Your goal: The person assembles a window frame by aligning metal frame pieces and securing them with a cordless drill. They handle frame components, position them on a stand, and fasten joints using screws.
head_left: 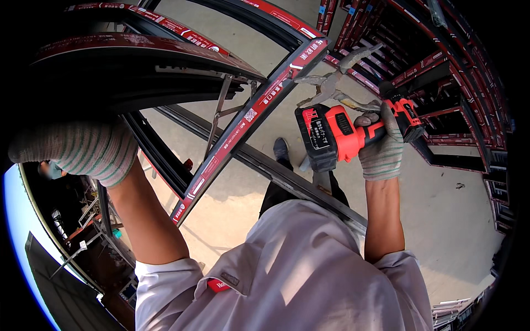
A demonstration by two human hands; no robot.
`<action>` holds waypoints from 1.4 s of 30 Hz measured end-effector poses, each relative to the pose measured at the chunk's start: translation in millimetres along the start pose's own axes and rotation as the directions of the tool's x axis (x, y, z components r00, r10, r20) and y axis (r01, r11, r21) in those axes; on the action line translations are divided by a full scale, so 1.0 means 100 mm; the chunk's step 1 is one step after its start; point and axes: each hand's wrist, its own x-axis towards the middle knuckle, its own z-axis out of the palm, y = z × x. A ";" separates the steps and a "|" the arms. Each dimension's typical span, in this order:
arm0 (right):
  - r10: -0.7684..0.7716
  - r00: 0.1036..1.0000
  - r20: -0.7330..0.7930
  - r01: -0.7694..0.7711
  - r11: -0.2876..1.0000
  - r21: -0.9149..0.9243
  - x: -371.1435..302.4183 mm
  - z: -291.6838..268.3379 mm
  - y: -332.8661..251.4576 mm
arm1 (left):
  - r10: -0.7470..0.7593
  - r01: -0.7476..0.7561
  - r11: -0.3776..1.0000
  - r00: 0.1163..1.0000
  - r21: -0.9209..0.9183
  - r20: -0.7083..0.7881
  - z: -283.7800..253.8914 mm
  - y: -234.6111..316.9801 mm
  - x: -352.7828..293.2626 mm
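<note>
My right hand point(383, 151), in a striped knit glove, is closed round the handle of a red and black cordless drill point(345, 135). Its battery end points left and its head lies to the right. My left hand point(83, 148), gloved alike, is up at the left against the dark edge of a window sash point(160, 58); shadow hides part of its fingers, which seem to grip the sash. The sash stands swung out on a metal stay point(221, 107) from a dark window frame point(248, 118) covered with red film.
A grey metal rail point(292, 190) crosses in front of my body. Beyond the drill stands a rough, branched metal stand point(331, 85). Stacked red-filmed frames point(458, 83) line the right side. My shoe point(281, 148) is on the concrete floor point(441, 201).
</note>
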 end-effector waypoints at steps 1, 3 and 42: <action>0.016 1.000 -0.009 -0.016 1.000 0.005 -0.03 -0.03 0.00 | 0.124 -0.132 0.968 0.991 0.214 0.051 -0.05 -0.16 0.02; 0.019 1.000 -0.019 -0.019 1.000 -0.004 -0.10 0.02 0.03 | 0.324 -0.353 0.780 0.934 0.516 0.148 -0.11 -0.42 0.02; 0.176 0.956 -0.235 -0.197 0.978 -0.071 -0.15 -1.75 0.15 | 0.092 -0.181 0.854 0.975 0.487 0.202 -0.16 -0.65 -0.20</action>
